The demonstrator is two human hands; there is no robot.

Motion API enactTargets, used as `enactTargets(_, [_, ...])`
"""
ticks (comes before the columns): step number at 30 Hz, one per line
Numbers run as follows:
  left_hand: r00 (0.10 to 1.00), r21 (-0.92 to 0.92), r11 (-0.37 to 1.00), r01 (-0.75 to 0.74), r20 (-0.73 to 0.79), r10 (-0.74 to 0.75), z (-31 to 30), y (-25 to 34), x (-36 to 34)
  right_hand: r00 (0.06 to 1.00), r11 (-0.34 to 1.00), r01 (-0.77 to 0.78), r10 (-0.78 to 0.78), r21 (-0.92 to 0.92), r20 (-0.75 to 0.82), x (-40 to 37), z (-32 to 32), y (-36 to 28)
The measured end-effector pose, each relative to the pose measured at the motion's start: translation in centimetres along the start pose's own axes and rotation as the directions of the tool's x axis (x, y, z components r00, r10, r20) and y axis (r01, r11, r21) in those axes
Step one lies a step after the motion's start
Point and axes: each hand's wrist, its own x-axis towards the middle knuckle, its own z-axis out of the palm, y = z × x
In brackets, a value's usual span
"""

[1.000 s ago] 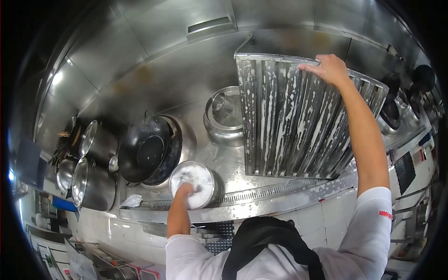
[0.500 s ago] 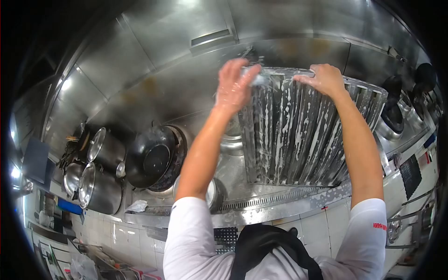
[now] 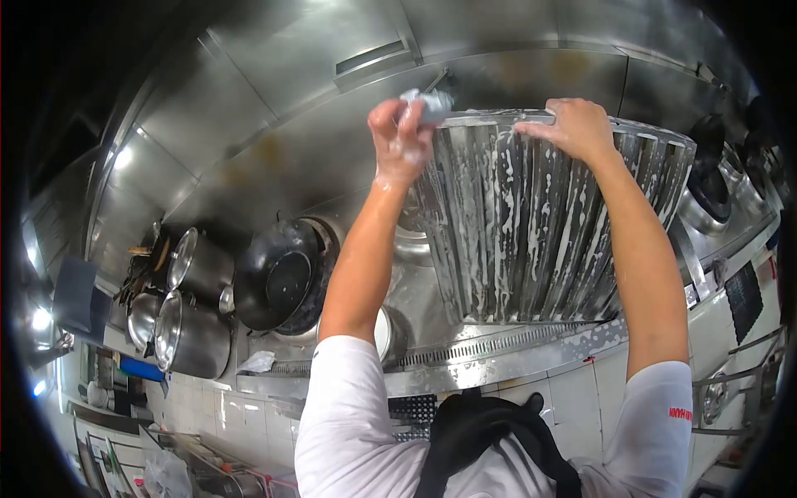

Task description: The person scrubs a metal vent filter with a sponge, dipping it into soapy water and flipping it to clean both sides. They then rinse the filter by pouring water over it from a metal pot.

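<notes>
A metal baffle hood filter [image 3: 516, 241] stands upright on the steel counter, its vertical slats streaked with white suds. My right hand [image 3: 579, 131] is closed over the filter's top edge, thumb on the near face and fingers behind. At the filter's upper left corner, my left hand [image 3: 402, 145] is closed round a soapy, pale grey-blue scrubber [image 3: 430, 105]. Foam covers the fingers of that hand. The scrubber's exact material is hard to make out.
Left of the filter sit a black wok [image 3: 278, 278] and steel pots [image 3: 196, 336]. A round metal container [image 3: 390, 336] is partly behind my left arm. Dark pans [image 3: 707, 195] stand at the right. A slotted drain [image 3: 465, 353] runs along the counter's front.
My left hand has moved left and slightly down with the scrubber, from the filter's top edge to its corner. My right hand keeps its grip, and the filter's tilt differs slightly.
</notes>
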Motion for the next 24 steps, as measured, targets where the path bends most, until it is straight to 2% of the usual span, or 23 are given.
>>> enactTargets(2, [0.997,-0.056,0.998,0.036,0.066,-0.033,-1.3,1.5,0.0,1.000,1.000,-0.002,0.002,-0.006,-0.030,0.2,0.3,0.4])
enactTargets(4, [0.953,0.202,0.979,-0.004,0.296,-0.057,-2.8,2.6,0.3,1.000,1.000,0.008,-0.009,-0.002,-0.029,-0.2,1.0,0.4])
enactTargets(6, [0.941,0.229,0.973,0.014,0.325,-0.090,-3.0,3.0,-0.4,0.999,0.999,-0.028,0.027,0.037,0.029,0.2,0.7,0.5])
enactTargets(8, [0.956,0.120,0.989,0.082,0.271,-0.113,-2.8,3.2,-3.8,1.000,1.000,-0.014,0.013,0.026,0.008,0.1,1.2,0.6])
enactTargets(9, [0.916,0.069,0.994,0.088,0.386,-0.108,-3.5,3.7,-6.8,0.999,1.000,-0.025,0.025,0.016,0.021,0.2,1.2,0.6])
enactTargets(10, [0.914,0.013,0.991,0.134,0.384,-0.129,-4.2,5.7,-9.2,0.999,0.999,-0.032,0.032,0.004,0.027,0.5,1.1,0.5])
enactTargets(11, [0.864,0.000,0.985,0.174,0.480,-0.153,-5.6,7.0,-12.7,1.000,1.000,-0.025,0.025,0.004,0.019,0.6,1.1,0.4])
enactTargets(12, [0.871,-0.030,0.983,0.184,0.469,-0.148,-6.5,8.4,-14.4,0.999,0.999,-0.038,0.038,-0.004,0.019,0.7,1.2,0.4])
enactTargets(15, [0.855,0.251,0.940,0.233,0.408,-0.321,-5.2,8.8,-10.9,0.998,0.999,-0.051,0.051,-0.011,0.039,0.5,1.0,0.2])
enactTargets(16, [0.858,0.357,0.903,0.240,0.357,-0.369,-3.6,7.6,-6.2,0.997,0.998,-0.063,0.063,-0.009,0.046,0.7,0.9,-0.1])
enactTargets(18, [0.906,0.383,0.857,0.344,0.103,-0.410,-0.2,5.3,-0.1,0.995,0.997,-0.076,0.076,0.005,0.066,0.6,0.9,-0.4])
enactTargets(19, [0.904,0.382,0.854,0.353,0.099,-0.417,0.6,4.4,-0.1,0.994,0.996,-0.089,0.088,0.009,0.067,0.7,0.7,-0.3])
enactTargets(21, [0.878,0.369,0.896,0.247,0.307,-0.368,2.0,3.0,0.9,0.997,0.997,-0.070,0.070,-0.020,0.026,0.7,1.1,-0.1])
enactTargets(22, [0.885,0.349,0.904,0.246,0.300,-0.356,2.2,3.0,1.8,0.998,0.998,-0.055,0.055,-0.040,-0.010,0.6,1.5,0.2])
enactTargets(24, [0.849,0.232,0.948,0.218,0.435,-0.301,1.6,2.7,3.4,0.996,0.999,-0.041,0.039,-0.031,-0.076,0.5,1.1,0.9])
